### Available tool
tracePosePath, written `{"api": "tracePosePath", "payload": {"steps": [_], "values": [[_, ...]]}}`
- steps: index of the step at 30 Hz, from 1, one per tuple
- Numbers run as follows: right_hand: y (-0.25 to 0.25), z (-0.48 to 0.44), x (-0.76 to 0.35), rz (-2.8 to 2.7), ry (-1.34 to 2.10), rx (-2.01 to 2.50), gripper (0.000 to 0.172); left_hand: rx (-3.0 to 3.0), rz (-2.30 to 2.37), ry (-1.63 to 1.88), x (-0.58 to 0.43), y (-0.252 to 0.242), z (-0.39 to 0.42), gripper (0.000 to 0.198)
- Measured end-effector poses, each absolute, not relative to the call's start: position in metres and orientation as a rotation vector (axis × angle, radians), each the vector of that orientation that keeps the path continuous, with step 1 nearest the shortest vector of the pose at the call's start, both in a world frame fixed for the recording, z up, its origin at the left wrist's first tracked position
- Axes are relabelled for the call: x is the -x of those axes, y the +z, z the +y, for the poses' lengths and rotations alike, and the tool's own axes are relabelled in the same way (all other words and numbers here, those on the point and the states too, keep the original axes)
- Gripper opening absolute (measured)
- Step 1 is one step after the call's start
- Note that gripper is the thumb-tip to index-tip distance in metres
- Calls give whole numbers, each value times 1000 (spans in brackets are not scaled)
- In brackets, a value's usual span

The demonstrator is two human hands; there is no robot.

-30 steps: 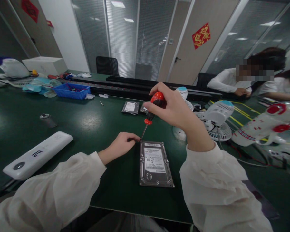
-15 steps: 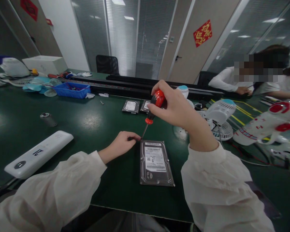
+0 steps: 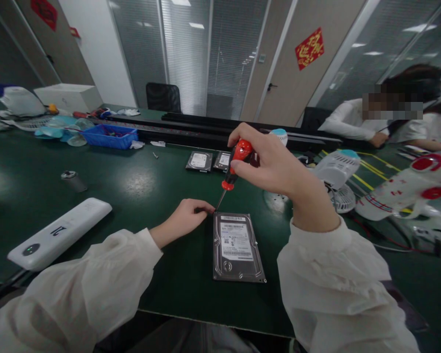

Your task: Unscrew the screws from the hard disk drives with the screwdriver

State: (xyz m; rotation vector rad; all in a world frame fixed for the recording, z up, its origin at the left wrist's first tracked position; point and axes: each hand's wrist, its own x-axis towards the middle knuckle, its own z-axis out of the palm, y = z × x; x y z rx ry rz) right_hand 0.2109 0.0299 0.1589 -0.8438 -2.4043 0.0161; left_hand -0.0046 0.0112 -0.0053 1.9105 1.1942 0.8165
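Note:
A silver hard drive [image 3: 238, 247] lies label up on the green table in front of me. My right hand [image 3: 268, 159] is wrapped round the red and black handle of a screwdriver [image 3: 228, 177], held tilted. Its thin shaft runs down to the drive's far left corner. At that corner my left hand [image 3: 185, 220] is closed in a pinch, fingertips beside the screwdriver's tip. What sits between those fingertips is too small to make out. Beyond my right hand lie two more hard drives, one [image 3: 199, 161] in plain sight and the other [image 3: 221, 161] partly hidden by the hand.
At left lie a white power-bank-like device [image 3: 61, 233] with a cable and a small metal cylinder [image 3: 74, 181]. A blue tray [image 3: 110, 137] stands farther back, before long black bars [image 3: 206, 130]. White fans [image 3: 336, 169] and a white-red machine [image 3: 400, 191] stand right; people sit beyond.
My right hand and the screwdriver handle have shifted slightly to the right and down. The left hand and the hard drive stay almost where they were.

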Motion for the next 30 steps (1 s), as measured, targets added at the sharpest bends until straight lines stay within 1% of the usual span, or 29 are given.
{"api": "tracePosePath", "payload": {"steps": [1,4,7,9,11,14,16,19,20,23,25,26,28,30], "values": [[159,30,-211,-2396,22,861,19,-1910,1194,815,5,-5,11,29],[159,30,-211,-2340,18,897,25,-1912,1192,812,4,-4,10,29],[158,31,-212,-2348,25,865,14,-1915,1198,811,4,-2,10,29],[158,31,-212,-2372,37,845,17,-1912,1205,804,4,-1,9,29],[158,32,-211,-2358,49,853,14,-1911,1209,800,4,-1,9,29],[157,33,-210,-2303,60,854,18,-1920,1204,804,4,-1,10,29],[157,33,-210,-2292,72,832,12,-1926,1202,807,4,-3,11,29],[157,34,-211,-2303,113,791,27,-1928,1202,811,3,-3,11,30],[156,34,-211,-2314,121,785,27,-1927,1204,812,3,-3,10,31],[155,35,-210,-2329,98,836,16,-1924,1215,813,2,1,9,30],[154,35,-210,-2312,75,881,23,-1923,1228,807,1,3,8,30],[154,35,-210,-2302,67,884,23,-1921,1231,803,1,4,7,30],[154,35,-210,-2304,68,864,18,-1917,1233,795,1,4,7,30],[155,36,-211,-2331,88,848,19,-1916,1231,793,1,4,7,30]]}}
